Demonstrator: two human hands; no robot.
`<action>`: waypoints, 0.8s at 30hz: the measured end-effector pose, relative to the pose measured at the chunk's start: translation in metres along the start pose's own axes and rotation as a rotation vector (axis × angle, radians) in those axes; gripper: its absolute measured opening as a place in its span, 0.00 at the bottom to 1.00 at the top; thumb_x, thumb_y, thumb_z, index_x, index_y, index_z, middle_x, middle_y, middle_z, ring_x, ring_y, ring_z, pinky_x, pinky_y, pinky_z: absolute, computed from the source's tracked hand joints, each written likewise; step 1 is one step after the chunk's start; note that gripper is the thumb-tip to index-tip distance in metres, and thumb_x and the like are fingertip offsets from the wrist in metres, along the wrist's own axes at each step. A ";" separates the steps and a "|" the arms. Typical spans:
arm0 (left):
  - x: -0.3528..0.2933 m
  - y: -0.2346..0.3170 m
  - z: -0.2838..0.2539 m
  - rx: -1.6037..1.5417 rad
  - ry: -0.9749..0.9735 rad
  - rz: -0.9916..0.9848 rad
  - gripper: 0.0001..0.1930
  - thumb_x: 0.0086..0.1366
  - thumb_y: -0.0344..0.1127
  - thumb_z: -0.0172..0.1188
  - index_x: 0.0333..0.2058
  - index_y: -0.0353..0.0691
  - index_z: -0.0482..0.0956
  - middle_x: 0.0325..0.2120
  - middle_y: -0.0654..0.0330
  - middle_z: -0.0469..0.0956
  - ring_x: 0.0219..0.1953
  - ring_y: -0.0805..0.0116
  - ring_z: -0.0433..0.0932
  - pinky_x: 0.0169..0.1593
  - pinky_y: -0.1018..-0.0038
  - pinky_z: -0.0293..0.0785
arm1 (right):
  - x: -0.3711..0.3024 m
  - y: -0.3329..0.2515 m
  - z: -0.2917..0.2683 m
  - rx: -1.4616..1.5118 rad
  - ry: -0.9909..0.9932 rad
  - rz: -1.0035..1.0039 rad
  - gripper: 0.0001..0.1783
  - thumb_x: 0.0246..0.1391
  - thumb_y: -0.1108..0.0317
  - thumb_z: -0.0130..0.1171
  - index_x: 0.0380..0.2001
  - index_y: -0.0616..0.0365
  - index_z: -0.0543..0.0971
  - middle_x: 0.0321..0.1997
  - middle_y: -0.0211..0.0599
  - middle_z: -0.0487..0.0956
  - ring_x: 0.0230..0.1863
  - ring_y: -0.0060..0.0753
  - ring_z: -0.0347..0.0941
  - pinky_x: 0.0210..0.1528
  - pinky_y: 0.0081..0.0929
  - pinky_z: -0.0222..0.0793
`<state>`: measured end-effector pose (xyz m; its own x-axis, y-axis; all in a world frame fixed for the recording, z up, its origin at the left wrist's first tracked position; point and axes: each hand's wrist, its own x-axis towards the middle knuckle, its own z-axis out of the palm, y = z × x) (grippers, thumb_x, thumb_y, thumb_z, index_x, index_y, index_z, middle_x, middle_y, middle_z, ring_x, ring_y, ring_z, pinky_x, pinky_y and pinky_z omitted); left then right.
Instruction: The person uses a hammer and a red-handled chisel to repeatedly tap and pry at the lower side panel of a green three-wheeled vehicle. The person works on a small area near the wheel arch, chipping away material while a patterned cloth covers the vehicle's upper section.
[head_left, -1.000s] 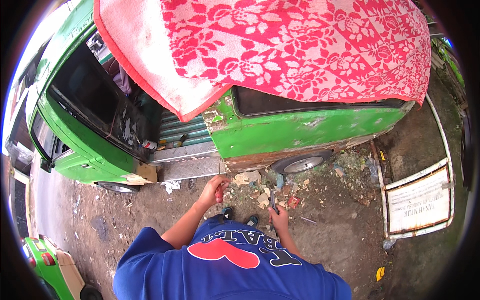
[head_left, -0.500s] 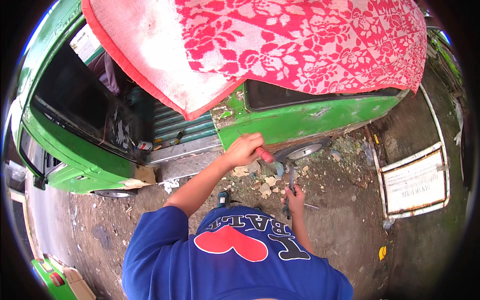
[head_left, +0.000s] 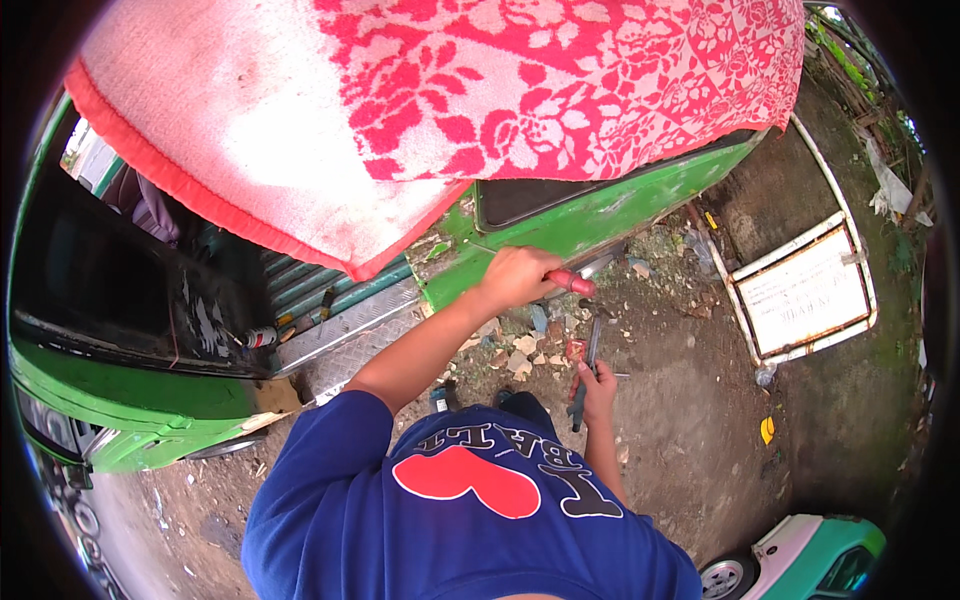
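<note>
My left hand point(head_left: 517, 277) is closed around a screwdriver with a red handle point(head_left: 571, 282). Its thin shaft points toward the green van's side panel point(head_left: 445, 267), where chipped paint shows; I cannot tell whether the tip touches. Lower and to the right, my right hand point(head_left: 597, 392) grips a hammer point(head_left: 594, 343) with a metal shaft and a dark grip, held upright with its head away from me. Beside that shaft is a small reddish-orange object point(head_left: 576, 349); whether my fingers hold it is unclear.
A pink-and-white floral blanket point(head_left: 560, 90) drapes over the van. Broken flakes point(head_left: 520, 358) litter the ground by my shoes point(head_left: 440, 400). A white-framed sign point(head_left: 800, 300) lies at right, near a yellow scrap point(head_left: 767, 430). Another vehicle point(head_left: 800, 560) stands at lower right.
The view has shifted, bringing the blanket closer and the lower-right vehicle into sight. The screwdriver's shaft now shows beyond my left hand. Both hands keep their grips; the hammer leans slightly more to the right.
</note>
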<state>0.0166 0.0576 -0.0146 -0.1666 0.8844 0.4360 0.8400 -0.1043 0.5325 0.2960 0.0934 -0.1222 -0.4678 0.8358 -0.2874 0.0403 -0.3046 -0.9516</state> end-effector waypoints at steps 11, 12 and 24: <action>0.029 -0.005 0.017 0.184 0.056 -0.121 0.08 0.57 0.41 0.60 0.27 0.44 0.76 0.24 0.56 0.79 0.29 0.53 0.79 0.32 0.58 0.74 | 0.045 -0.020 -0.024 -0.047 -0.153 0.018 0.08 0.57 0.68 0.60 0.32 0.61 0.74 0.16 0.29 0.71 0.13 0.22 0.67 0.16 0.20 0.64; 0.030 -0.004 0.017 0.197 0.078 -0.124 0.08 0.58 0.41 0.60 0.27 0.44 0.76 0.24 0.56 0.79 0.29 0.53 0.79 0.31 0.58 0.74 | 0.051 -0.022 -0.025 -0.049 -0.174 0.023 0.08 0.57 0.68 0.59 0.32 0.61 0.74 0.16 0.29 0.71 0.13 0.22 0.67 0.16 0.20 0.64; 0.045 -0.029 0.045 0.393 0.185 -0.144 0.08 0.56 0.41 0.63 0.29 0.45 0.76 0.22 0.58 0.79 0.25 0.56 0.79 0.26 0.61 0.73 | 0.091 -0.094 -0.016 0.224 -0.333 -0.123 0.19 0.65 0.59 0.47 0.43 0.67 0.74 0.16 0.35 0.71 0.14 0.25 0.67 0.16 0.23 0.64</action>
<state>0.0082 0.1212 -0.0434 -0.3550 0.7775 0.5190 0.9279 0.2252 0.2972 0.2639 0.2050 -0.0609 -0.7185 0.6901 -0.0871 -0.2096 -0.3342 -0.9189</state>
